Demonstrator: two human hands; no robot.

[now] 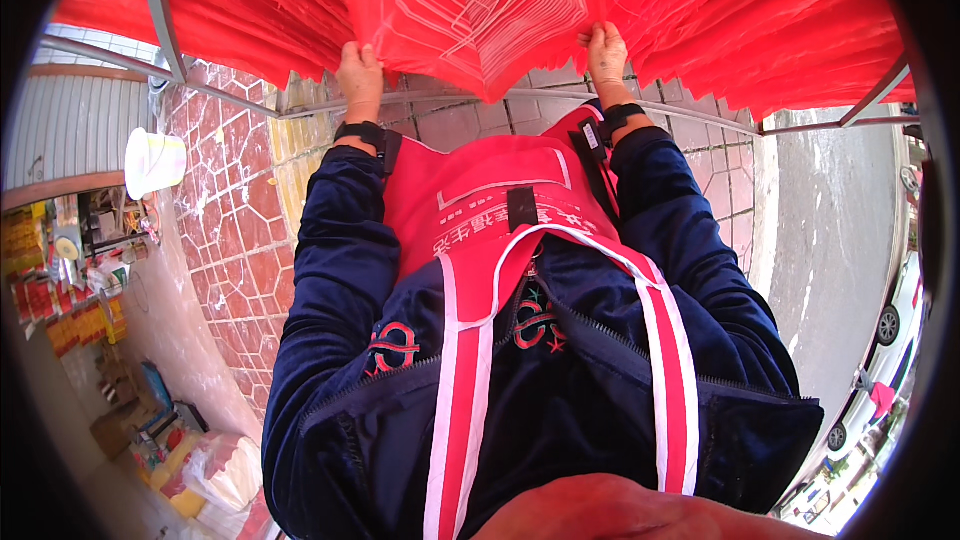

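A stack of thin red cloth (485,45) hangs in front of me, its layers marked by pale nested lines and drooping to a point in the middle. At its left edge my left hand (360,75) is closed, fingers pinching the cloth. My right hand (606,55) grips the opposite edge in the same way, thumb and fingertips at the border. Between the two hands the layers spread apart. More gathered red cloth (740,30) falls in dense folds on either side. Both wrists wear dark bands.
A curved metal rail (235,97) with uprights runs under the cloth, just beyond my red apron (490,185). Left of me are red paving (235,230), a white bucket (154,162) and a shop front with goods. On the right lie a road (835,210) and parked cars.
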